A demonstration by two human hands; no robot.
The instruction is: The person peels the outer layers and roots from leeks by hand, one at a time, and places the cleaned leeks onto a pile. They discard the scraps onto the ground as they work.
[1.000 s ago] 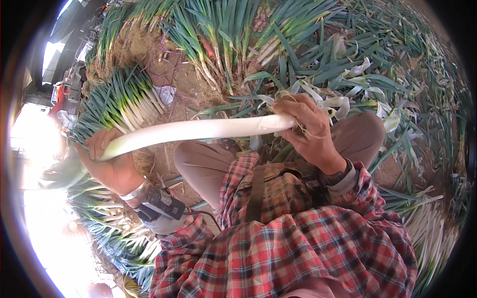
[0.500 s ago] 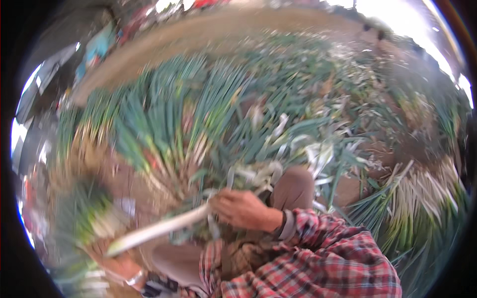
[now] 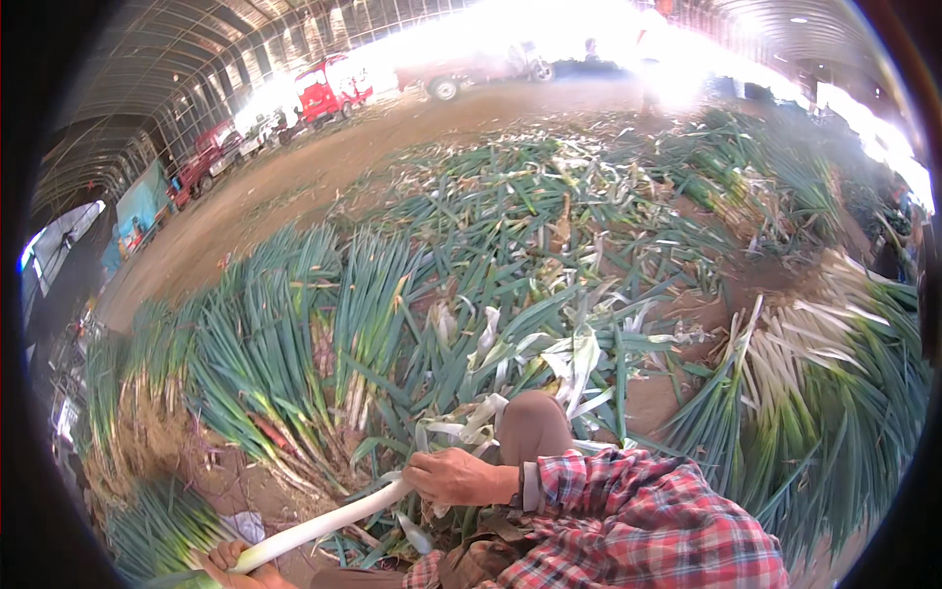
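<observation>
Leek [image 3: 329, 520] gripped: L fingers [image 3: 227, 555], R fingers [image 3: 424, 475]; loose leaves [image 3: 535, 319] ahead, bundle [image 3: 162, 525] nr L.

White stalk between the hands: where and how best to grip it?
Probably the bare middle of the white stalk, coming from above and closing across its length: that stretch is long, slim and uncovered, slanting between the left hand near its greener end and the right hand at its other end.
</observation>
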